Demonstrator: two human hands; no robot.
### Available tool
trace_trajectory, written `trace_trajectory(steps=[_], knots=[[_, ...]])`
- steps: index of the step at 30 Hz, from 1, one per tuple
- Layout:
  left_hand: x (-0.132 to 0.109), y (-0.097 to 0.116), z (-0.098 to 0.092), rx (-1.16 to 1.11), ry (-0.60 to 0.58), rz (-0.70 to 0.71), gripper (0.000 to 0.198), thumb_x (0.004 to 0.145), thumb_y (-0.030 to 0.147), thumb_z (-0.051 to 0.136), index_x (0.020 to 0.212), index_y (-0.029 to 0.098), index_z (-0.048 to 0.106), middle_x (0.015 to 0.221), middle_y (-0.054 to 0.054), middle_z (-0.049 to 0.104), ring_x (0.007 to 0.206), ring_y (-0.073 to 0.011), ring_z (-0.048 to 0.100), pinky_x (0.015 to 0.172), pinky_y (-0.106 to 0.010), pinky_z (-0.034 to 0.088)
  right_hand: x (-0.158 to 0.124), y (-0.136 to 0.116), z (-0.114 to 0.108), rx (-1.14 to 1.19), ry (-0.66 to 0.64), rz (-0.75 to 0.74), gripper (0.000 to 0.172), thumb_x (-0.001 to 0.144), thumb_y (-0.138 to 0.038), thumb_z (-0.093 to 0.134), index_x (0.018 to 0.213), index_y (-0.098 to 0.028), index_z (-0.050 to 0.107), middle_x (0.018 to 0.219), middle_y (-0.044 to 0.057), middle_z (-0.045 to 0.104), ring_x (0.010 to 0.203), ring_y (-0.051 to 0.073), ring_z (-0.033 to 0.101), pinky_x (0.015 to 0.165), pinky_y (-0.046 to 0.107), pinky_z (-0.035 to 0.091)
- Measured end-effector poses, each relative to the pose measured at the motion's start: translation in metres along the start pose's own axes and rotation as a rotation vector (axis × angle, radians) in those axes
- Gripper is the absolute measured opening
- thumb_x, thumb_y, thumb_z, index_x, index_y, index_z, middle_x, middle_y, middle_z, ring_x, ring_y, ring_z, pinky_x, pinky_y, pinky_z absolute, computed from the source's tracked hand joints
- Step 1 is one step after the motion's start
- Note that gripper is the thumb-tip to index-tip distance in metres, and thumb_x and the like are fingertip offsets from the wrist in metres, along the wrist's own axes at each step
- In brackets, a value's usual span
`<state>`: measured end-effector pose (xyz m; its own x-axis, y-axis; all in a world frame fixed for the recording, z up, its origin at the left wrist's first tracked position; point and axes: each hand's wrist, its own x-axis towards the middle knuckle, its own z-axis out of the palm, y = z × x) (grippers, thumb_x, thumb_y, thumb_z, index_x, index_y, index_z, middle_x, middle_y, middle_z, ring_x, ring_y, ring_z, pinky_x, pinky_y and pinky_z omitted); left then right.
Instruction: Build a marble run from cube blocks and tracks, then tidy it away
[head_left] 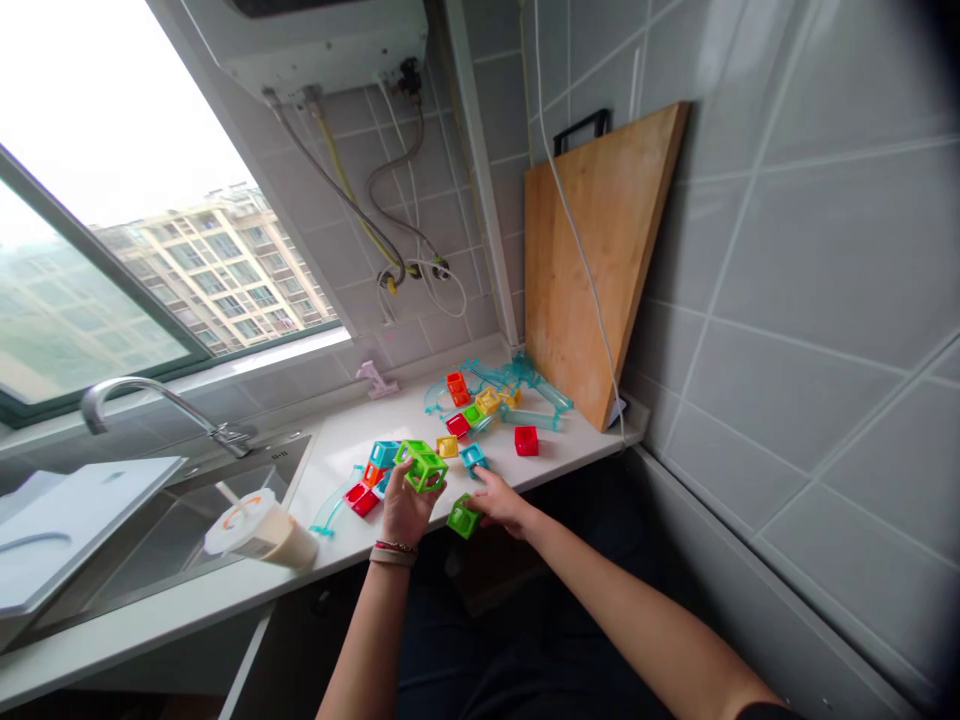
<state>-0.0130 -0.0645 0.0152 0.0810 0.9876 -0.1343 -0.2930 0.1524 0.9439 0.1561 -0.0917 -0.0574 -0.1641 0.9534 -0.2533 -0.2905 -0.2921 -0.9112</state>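
My left hand (409, 512) is closed around light green open-frame toy blocks (422, 467), raised over the counter's front part; they look like two joined together. To its right, my right hand (501, 503) grips a single green block (463, 516) just off the counter's front edge. A blue block (472, 458) lies just beyond my right fingers. Behind the left hand are another blue block (385, 454) and a red block (361, 499), with an orange one between them. A yellow block (448, 446) sits between the hands and the far pile.
Farther back are clear teal track pieces (517, 378), more coloured blocks and a red block (526, 440). A wooden board (600, 260) leans on the wall. At left stand a lidded drink cup (262, 530), a sink (202, 520) and a faucet (161, 390).
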Motion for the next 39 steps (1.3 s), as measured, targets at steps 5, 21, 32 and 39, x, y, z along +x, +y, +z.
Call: trace_trajectory(steps=[5,21,32,39], knots=[[-0.03,-0.002,-0.007,-0.012,0.054,-0.008,0.045,0.087,0.048,0.059,0.125,0.024,0.056,0.119,-0.008,0.07,0.091,-0.0206,0.071,0.069,-0.029,0.058,-0.019,0.016,-0.014,0.032,0.153,-0.108,0.06,0.067,-0.027,0.079,0.123,-0.021,0.059,0.076,-0.003,0.067,0.064,0.015,0.061,0.05,0.022,0.048],[-0.151,-0.008,0.008,-0.019,-0.009,-0.134,0.076,0.082,0.042,0.076,0.15,0.029,0.047,0.116,-0.011,0.074,0.1,-0.0302,0.073,0.067,-0.029,0.056,-0.124,-0.026,-0.03,0.156,-0.039,-0.393,0.042,0.084,-0.034,0.081,0.124,-0.027,0.071,0.107,0.006,0.076,0.091,0.019,0.071,0.08,0.028,0.056],[-0.174,-0.013,0.016,0.203,-0.169,-0.058,0.07,0.085,0.036,0.078,0.149,0.032,0.052,0.101,-0.007,0.072,0.077,-0.0205,0.067,0.055,-0.02,0.048,-0.171,-0.04,-0.042,-0.253,-0.201,-0.448,0.022,0.092,-0.03,0.073,0.113,-0.029,0.079,0.118,0.008,0.075,0.116,0.027,0.068,0.101,0.042,0.055],[-0.18,-0.012,0.015,0.206,-0.213,-0.034,0.069,0.088,0.035,0.075,0.151,0.03,0.047,0.107,-0.006,0.072,0.095,-0.0249,0.07,0.081,-0.029,0.056,-0.165,-0.035,-0.041,-0.093,-0.083,-0.301,0.024,0.081,-0.03,0.085,0.104,-0.024,0.079,0.098,0.005,0.078,0.084,0.019,0.075,0.075,0.029,0.063]])
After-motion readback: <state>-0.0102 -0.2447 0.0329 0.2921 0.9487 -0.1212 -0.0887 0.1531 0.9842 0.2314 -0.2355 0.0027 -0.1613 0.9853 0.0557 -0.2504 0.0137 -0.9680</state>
